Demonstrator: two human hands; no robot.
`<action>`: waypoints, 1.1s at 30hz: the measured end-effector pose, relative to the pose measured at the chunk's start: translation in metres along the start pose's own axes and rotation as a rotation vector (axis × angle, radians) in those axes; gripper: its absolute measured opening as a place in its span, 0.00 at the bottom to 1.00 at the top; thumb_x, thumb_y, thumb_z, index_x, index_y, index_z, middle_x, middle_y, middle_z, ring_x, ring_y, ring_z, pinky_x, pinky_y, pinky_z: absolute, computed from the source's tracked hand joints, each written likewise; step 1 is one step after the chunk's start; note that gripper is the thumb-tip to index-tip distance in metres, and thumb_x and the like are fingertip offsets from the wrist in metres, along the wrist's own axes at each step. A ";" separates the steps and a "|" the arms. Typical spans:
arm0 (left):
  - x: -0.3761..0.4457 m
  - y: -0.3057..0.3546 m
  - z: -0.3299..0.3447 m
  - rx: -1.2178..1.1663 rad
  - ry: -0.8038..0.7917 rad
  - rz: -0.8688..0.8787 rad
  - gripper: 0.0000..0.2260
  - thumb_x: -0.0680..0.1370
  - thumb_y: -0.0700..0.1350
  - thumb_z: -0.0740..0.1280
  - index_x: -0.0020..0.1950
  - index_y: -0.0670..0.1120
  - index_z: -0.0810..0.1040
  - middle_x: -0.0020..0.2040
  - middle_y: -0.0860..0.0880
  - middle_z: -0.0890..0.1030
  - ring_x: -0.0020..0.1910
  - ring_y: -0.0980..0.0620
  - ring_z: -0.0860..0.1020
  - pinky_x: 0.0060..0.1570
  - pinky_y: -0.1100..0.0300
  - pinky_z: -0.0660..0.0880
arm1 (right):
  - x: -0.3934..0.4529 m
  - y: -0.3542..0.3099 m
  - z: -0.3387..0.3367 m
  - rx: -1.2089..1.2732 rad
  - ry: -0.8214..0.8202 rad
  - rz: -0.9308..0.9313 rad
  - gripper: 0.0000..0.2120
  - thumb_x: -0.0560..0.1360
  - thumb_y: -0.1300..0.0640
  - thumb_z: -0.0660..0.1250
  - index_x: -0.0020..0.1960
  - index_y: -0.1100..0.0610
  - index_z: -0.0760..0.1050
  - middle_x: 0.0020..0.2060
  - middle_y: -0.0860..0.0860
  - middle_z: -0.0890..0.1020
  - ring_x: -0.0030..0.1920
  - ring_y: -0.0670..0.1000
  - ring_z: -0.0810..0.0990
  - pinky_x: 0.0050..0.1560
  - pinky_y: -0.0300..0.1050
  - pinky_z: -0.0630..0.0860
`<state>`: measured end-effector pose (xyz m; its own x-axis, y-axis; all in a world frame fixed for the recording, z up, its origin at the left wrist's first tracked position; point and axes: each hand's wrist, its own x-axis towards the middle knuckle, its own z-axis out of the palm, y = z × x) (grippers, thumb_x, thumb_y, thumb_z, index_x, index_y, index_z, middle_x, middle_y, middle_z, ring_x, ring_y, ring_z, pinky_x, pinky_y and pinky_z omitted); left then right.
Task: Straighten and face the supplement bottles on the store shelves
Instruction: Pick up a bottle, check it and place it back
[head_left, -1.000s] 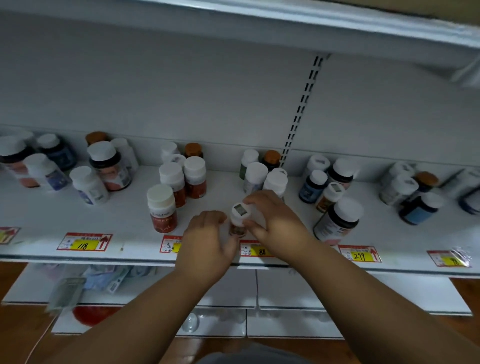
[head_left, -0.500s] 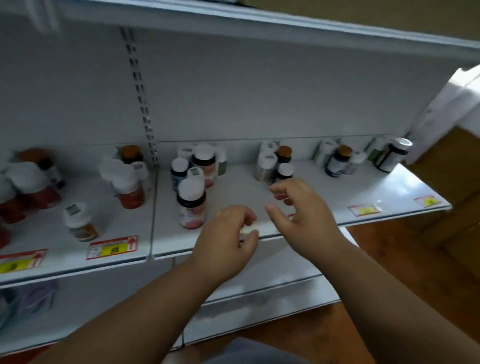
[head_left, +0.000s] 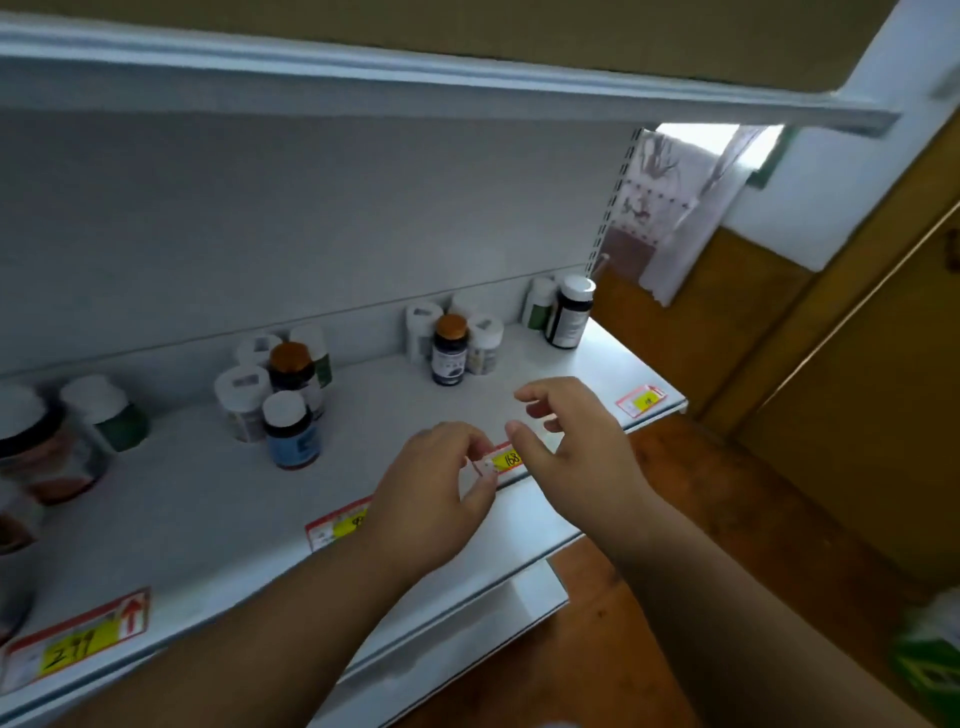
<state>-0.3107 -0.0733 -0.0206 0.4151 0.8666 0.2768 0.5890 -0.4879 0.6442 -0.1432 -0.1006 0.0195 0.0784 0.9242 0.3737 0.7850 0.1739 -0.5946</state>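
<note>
Both forearms reach in over the front edge of the white shelf (head_left: 208, 499). The left hand (head_left: 431, 499) and right hand (head_left: 576, 447) hover side by side near that edge, fingers loosely curled, thumbs apart from the fingers, holding nothing. The supplement bottles (head_left: 291, 431) stand in clusters toward the shelf's back edge, clear of both hands.

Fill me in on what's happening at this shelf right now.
A person is tidying supplement bottles on a white store shelf. Both hands hover over the front edge with nothing in them: the left hand and the right hand, fingers loosely curled. Nearest them stands a blue-labelled bottle in front of a small cluster, with an orange-capped dark bottle further back and a tall dark bottle at the far end. Price tags line the edge.
</note>
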 end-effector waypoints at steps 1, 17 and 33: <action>0.015 0.002 0.007 -0.006 -0.016 -0.002 0.08 0.76 0.50 0.68 0.54 0.55 0.74 0.49 0.59 0.75 0.48 0.59 0.72 0.48 0.61 0.71 | 0.005 0.010 -0.004 -0.003 -0.008 0.033 0.13 0.76 0.51 0.68 0.59 0.49 0.74 0.53 0.42 0.75 0.52 0.41 0.75 0.50 0.35 0.74; 0.190 0.043 0.134 -0.089 0.043 -0.383 0.10 0.77 0.50 0.67 0.56 0.56 0.71 0.52 0.57 0.74 0.50 0.57 0.74 0.50 0.61 0.72 | 0.217 0.218 -0.046 -0.155 -0.272 0.001 0.22 0.79 0.57 0.62 0.73 0.48 0.64 0.72 0.49 0.65 0.70 0.53 0.68 0.68 0.46 0.69; 0.235 0.064 0.179 -0.217 0.195 -0.575 0.28 0.71 0.57 0.74 0.67 0.56 0.67 0.61 0.57 0.76 0.58 0.56 0.76 0.53 0.65 0.73 | 0.260 0.239 -0.064 0.232 -0.485 -0.029 0.20 0.69 0.41 0.72 0.57 0.50 0.77 0.48 0.46 0.82 0.45 0.47 0.81 0.44 0.48 0.82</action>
<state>-0.0517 0.0805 -0.0419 -0.0713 0.9965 -0.0442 0.5178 0.0749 0.8522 0.1040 0.1598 0.0205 -0.2769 0.9594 0.0534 0.6222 0.2213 -0.7509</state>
